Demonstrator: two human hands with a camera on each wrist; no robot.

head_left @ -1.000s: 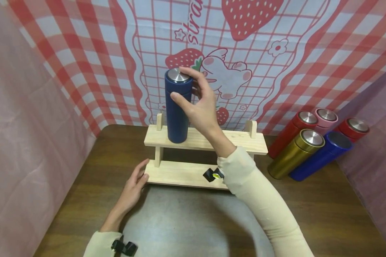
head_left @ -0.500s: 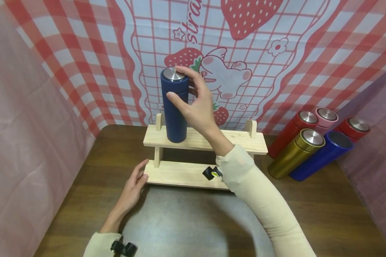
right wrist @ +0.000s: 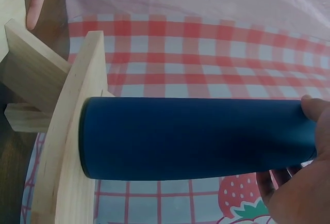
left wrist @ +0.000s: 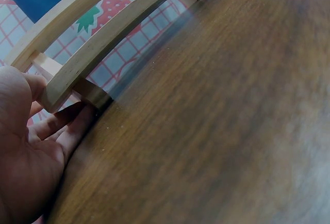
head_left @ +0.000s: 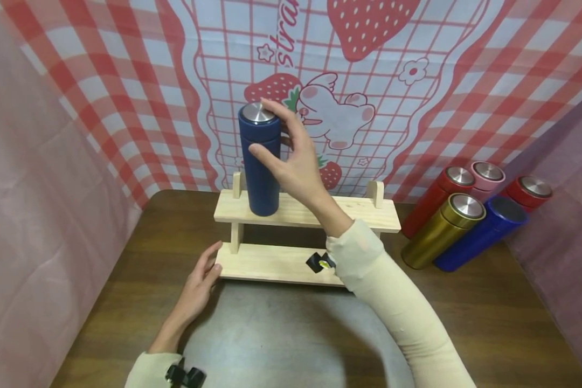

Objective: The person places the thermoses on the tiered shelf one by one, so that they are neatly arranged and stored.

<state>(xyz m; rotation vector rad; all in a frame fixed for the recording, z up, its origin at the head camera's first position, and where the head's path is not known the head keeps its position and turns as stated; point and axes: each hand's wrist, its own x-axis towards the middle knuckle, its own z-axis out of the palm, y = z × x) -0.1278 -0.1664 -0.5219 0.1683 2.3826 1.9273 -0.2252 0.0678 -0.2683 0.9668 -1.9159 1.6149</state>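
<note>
A dark blue thermos bottle [head_left: 260,172] stands near the left end of the upper plank of a two-tier wooden shelf [head_left: 262,261]. My right hand [head_left: 298,156] grips it near the top, thumb in front and a finger reaching onto the steel lid. In the right wrist view, the base of the thermos bottle [right wrist: 196,139] meets the plank. My left hand [head_left: 199,283] holds the left end of the lower plank. Seen from the left wrist, the thumb of the left hand [left wrist: 31,141] is at the plank's end and its fingers lie below and behind it.
To the right of the shelf stand a gold bottle [head_left: 443,231], a bright blue bottle [head_left: 482,234], a pink bottle [head_left: 487,175] and two red ones, grouped close together. Behind hangs a strawberry-print cloth [head_left: 383,108]. Pink cloth [head_left: 53,188] borders the brown table [head_left: 494,334].
The top of the thermos bottle has swung slightly left with my right hand, while its base stays at about the same spot on the plank. My left hand has stayed on the shelf.
</note>
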